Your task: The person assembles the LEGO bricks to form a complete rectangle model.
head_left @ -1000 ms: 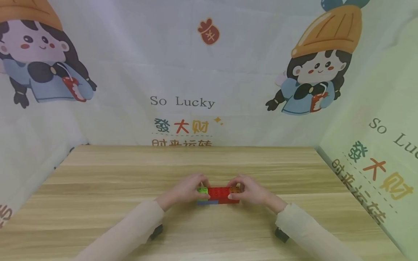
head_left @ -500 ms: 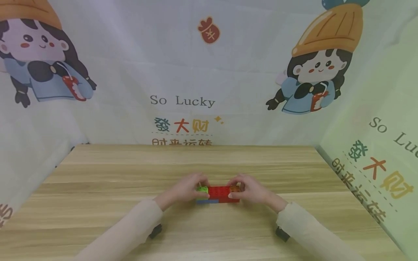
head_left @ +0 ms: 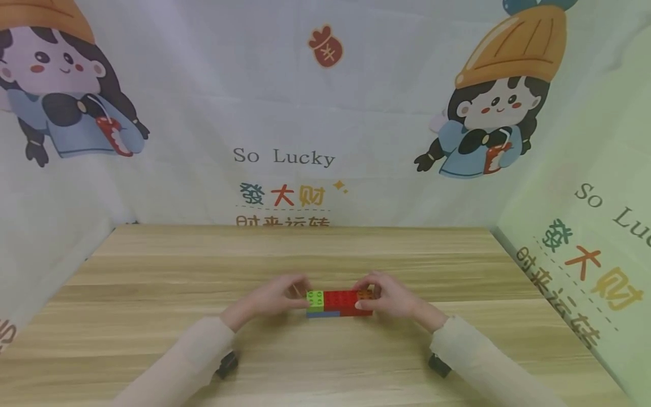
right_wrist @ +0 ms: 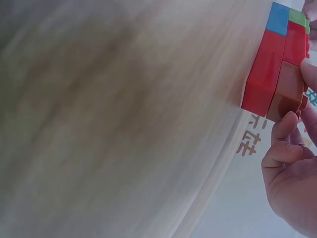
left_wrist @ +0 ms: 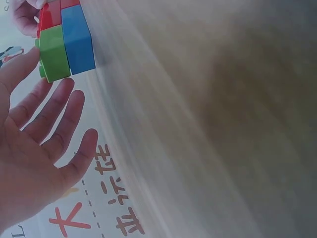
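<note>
A two-layer row of toy building bricks lies across the table. Its upper layer has a green brick (head_left: 315,302) on the left, a red brick (head_left: 339,299) in the middle and a brown brick (right_wrist: 287,84) on the right. Below them are a blue brick (left_wrist: 78,42) and another red brick (right_wrist: 263,72). My left hand (head_left: 277,295), fingers spread and loosely extended, is just left of the green brick, its fingertips close to the end. With thumb and fingers my right hand (head_left: 390,297) pinches the brown brick, hiding part of its studs.
The bricks sit on a wood-grain table (head_left: 203,271). A white printed cloth (head_left: 376,124) hangs behind and along the sides. Small dark devices show under both sleeves, such as the left device (head_left: 227,364).
My left hand has let go of the green brick and moved left, uncovering its studs. The right hand keeps its hold, and the row of bricks stays in place.
</note>
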Available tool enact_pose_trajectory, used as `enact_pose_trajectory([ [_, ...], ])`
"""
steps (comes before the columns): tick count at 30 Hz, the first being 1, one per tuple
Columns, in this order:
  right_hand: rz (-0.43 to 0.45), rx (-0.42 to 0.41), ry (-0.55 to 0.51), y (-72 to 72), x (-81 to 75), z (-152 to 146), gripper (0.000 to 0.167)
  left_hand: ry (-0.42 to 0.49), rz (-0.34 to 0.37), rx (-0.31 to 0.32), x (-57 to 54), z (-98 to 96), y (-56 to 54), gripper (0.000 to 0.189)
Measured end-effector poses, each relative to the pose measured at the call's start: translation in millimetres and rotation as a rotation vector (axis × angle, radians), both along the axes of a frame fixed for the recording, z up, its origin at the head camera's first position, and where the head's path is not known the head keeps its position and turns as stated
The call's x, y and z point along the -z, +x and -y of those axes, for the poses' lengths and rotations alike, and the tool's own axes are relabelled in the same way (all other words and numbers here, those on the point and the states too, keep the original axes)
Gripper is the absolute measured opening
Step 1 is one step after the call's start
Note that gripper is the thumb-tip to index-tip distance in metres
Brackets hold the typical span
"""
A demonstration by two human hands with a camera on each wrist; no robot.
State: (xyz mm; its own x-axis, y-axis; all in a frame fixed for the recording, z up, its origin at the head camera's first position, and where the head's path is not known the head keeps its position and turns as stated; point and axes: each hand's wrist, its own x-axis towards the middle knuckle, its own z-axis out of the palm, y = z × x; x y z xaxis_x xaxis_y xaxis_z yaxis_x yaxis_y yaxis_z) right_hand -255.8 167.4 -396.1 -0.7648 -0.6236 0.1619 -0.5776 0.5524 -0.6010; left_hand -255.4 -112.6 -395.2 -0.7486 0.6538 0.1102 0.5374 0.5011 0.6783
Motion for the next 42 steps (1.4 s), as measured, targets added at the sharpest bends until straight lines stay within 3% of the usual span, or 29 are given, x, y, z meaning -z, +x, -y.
enact_pose_trajectory([
  [9,-0.007,-0.04,0.001,-0.1,-0.6,-3.2,0.03,-0.026,0.018,-0.016,-4.4,-0.4,3.0,0.025],
  [18,0.068,-0.07,0.033,-0.6,-0.2,-17.4,0.042,-0.052,0.002,-0.031,-5.3,-1.6,3.7,0.024],
  [29,0.064,-0.054,0.034,1.0,-0.6,-20.0,0.039,-0.081,-0.085,-0.025,-4.0,-2.1,5.3,0.022],
  [36,0.118,-0.038,0.005,-1.3,-0.8,-20.9,0.039,-0.073,-0.062,-0.035,-5.7,-2.9,4.4,0.025],
  [42,0.139,0.009,-0.001,-2.8,-2.1,-19.5,0.039,-0.021,0.009,-0.088,-1.4,-2.2,-1.9,0.028],
])
